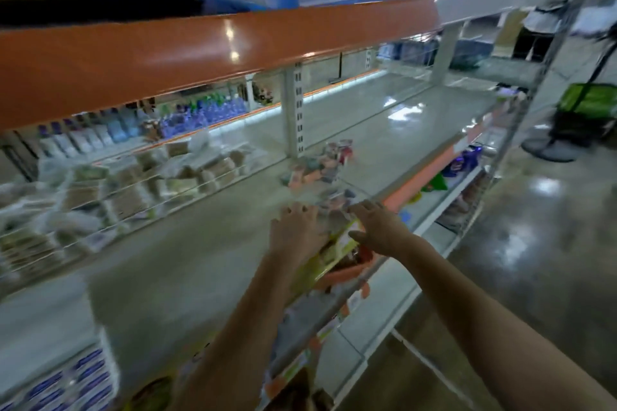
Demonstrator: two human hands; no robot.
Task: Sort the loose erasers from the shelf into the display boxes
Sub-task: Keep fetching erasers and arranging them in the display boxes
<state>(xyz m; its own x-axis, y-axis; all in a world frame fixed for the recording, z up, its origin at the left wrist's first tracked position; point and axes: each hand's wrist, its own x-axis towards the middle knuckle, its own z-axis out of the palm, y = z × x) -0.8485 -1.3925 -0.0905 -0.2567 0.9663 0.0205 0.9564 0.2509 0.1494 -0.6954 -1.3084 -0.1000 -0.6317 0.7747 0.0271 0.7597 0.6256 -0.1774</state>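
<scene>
The picture is motion-blurred. A pile of loose erasers (319,165) in pink, blue and orange wrappers lies on the pale shelf (187,253), a little beyond both hands. More loose erasers (335,198) sit just past my fingertips. A yellow-green display box (334,252) rests at the shelf's front edge under my hands, with an orange tray (347,274) beneath it. My left hand (295,230) lies palm down over the box's left side with fingers spread. My right hand (379,227) reaches over its right side, fingers straight and thumb out. What the palms cover is hidden.
Clear dividers hold wrapped packs (140,183) on the shelf's left. Blue-and-white boxes (73,380) stand at the near left. An orange shelf edge (200,53) hangs overhead. A white upright (295,110) stands behind the erasers. Lower shelves and shiny floor (534,243) lie to the right.
</scene>
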